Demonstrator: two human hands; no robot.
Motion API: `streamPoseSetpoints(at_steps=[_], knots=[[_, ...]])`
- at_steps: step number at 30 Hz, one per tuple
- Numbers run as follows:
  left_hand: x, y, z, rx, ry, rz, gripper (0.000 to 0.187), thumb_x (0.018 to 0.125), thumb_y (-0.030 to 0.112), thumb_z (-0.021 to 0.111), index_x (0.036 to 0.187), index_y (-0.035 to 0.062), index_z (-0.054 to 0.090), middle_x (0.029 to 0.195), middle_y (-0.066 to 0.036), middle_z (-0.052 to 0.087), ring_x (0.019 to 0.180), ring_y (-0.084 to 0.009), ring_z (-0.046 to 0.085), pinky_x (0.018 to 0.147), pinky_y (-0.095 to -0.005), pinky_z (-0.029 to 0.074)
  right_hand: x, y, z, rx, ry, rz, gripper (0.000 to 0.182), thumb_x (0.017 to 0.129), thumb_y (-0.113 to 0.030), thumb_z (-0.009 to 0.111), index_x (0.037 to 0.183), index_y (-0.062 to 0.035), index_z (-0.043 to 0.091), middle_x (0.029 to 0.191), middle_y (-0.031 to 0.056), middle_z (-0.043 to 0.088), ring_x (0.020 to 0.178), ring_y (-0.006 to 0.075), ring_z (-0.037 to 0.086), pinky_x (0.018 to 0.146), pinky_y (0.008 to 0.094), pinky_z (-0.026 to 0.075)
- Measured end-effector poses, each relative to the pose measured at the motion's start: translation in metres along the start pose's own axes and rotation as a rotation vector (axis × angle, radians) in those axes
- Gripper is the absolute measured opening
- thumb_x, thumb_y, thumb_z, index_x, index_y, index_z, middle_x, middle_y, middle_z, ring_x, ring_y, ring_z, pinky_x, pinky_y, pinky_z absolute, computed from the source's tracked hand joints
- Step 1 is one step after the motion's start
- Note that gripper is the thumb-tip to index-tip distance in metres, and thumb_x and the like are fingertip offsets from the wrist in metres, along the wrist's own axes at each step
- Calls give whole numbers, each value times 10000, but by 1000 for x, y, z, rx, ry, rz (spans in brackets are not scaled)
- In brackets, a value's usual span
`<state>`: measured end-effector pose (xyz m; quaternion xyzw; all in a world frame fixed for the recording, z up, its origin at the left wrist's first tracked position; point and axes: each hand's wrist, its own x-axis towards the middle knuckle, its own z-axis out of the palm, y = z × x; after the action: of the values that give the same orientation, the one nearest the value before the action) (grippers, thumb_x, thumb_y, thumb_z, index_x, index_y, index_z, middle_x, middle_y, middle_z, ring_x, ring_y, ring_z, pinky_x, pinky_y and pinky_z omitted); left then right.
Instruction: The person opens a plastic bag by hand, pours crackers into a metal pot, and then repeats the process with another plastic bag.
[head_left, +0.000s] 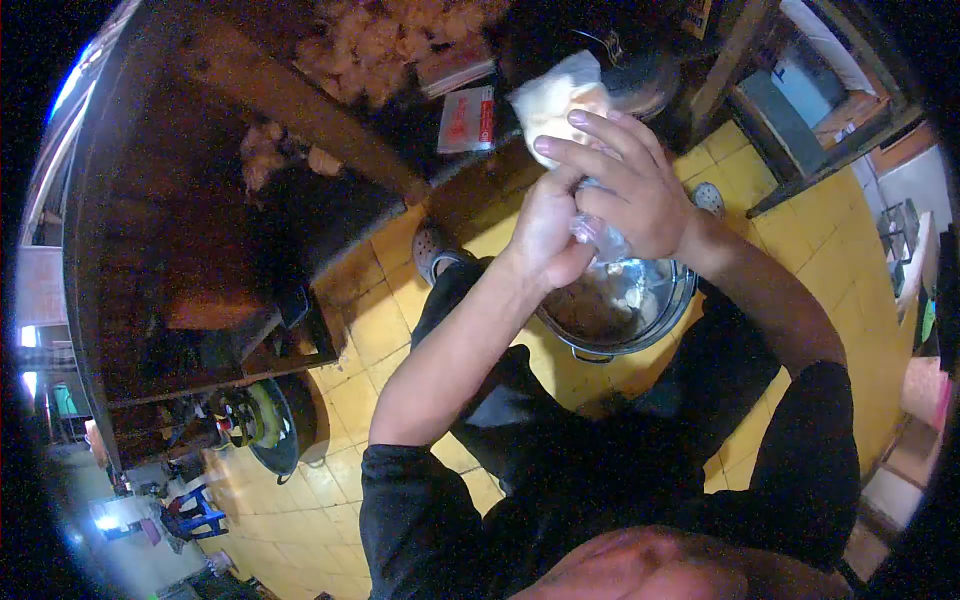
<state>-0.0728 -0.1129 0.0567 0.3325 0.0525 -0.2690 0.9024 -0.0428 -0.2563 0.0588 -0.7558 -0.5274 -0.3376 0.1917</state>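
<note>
a yellow tiled floor [375, 335] spreads beneath a seated-looking person, with tile showing on both sides of the dark-clothed legs, while dark wooden furniture [200, 230] fills the left side, its edge running close ahead of the hands. a wooden post [730, 75] rises ahead on the right. between the legs sits a metal pot [620, 325], a small handle on its near side and pale pieces visible inside; its rim lies just below the wrists, leaving the tightest room there, with more open room toward the right. the left hand [540, 235] is closed around clear plastic [603, 238], thumb near the pot's far side; the right hand [645, 190] curls over the same plastic, its upper fingers extended against a pale, soft-looking bundle [565, 105]. the bundle is held up beyond the pot, near the wooden edge; whether it and the plastic are one piece cannot be told. as for progress, the plastic appears gathered up and the bundle is in hand, not set down; whether anything has passed from it into the pot is not shown. a red-and-white packet [467, 120] lies left of the bundle, apart from it.
</note>
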Motion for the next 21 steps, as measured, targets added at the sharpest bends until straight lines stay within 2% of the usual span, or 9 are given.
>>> streamPoseSetpoints(at_steps=[5, 6, 7, 9, 11, 13, 17, 19, 21], knots=[[10, 7, -3, -29, -76, 254, 217, 976, 312, 444, 1029, 132, 551, 965, -10, 602, 837, -149, 570, 737, -309, 469, 5, 16, -3, 173, 191, 272, 292, 883, -342, 524, 747, -85, 552, 1331, 134, 495, 1239, 322, 427, 1001, 468, 365], [7, 10, 8, -35, 1, 210, 186, 978, 295, 449, 909, 135, 512, 763, 28, 527, 616, -107, 452, 562, -258, 372, 5, 14, 3, 324, 277, 373, 358, 926, -376, 473, 743, -77, 543, 1201, 125, 545, 1128, 299, 481, 952, 439, 393], [7, 12, 5, -35, 1, 214, 186, 978, 295, 449, 909, 135, 512, 763, 28, 527, 616, -107, 452, 562, -258, 372, 5, 12, 9, 479, 382, 461, 427, 969, -410, 422, 739, -69, 534, 1070, 117, 595, 1017, 276, 535, 904, 410, 420], [6, 16, -3, -159, -278, 14, 207, 981, 285, 442, 857, 126, 487, 627, 52, 405, 505, -87, 335, 483, -244, 289, -7, 28, 10, 689, 101, 909, 531, 996, -471, 336, 719, -54, 511, 795, 54, 558, 807, 200, 544, 701, 298, 453], [7, 17, -3, -182, -225, -11, 212, 982, 271, 440, 835, 121, 470, 575, 65, 296, 462, -74, 265, 446, -248, 229, -11, 31, 9, 673, 158, 854, 511, 997, -482, 326, 762, -65, 505, 678, 9, 487, 696, 130, 509, 604, 225, 402], [8, 21, -8, -228, -349, -23, 203, 982, 267, 436, 867, 108, 490, 587, 57, 323, 476, -78, 288, 469, -246, 260, -12, 33, -5, 1786, 82, 914, 400, 996, -433, 389, 834, -88, 510, 702, 7, 510, 712, 70, 500, 589, 188, 372], [1, 26, -7, -276, -278, 72, 176, 986, 240, 437, 972, 83, 515, 663, 19, 443, 531, -84, 380, 544, -250, 346, -1, 26, -13, 1551, 12, 868, 275, 981, -359, 474, 905, -98, 516, 689, -7, 512, 669, 46, 487, 601, 206, 375], [-5, 30, 3, -155, -159, 188, 227, 997, 287, 427, 1012, 71, 497, 728, -6, 488, 567, -98, 426, 550, -252, 375, 10, 9, -18, 1330, 151, 956, 189, 961, -274, 531, 933, -87, 538, 662, -20, 510, 643, 59, 493, 579, 217, 389], [-5, 30, -1, 39, -105, 248, 278, 997, 333, 415, 1035, 67, 486, 743, -18, 500, 587, -107, 444, 542, -250, 385, 5, 19, -14, 783, 49, 818, 113, 916, -180, 566, 944, -81, 613, 794, 16, 599, 734, 125, 560, 683, 266, 451]])
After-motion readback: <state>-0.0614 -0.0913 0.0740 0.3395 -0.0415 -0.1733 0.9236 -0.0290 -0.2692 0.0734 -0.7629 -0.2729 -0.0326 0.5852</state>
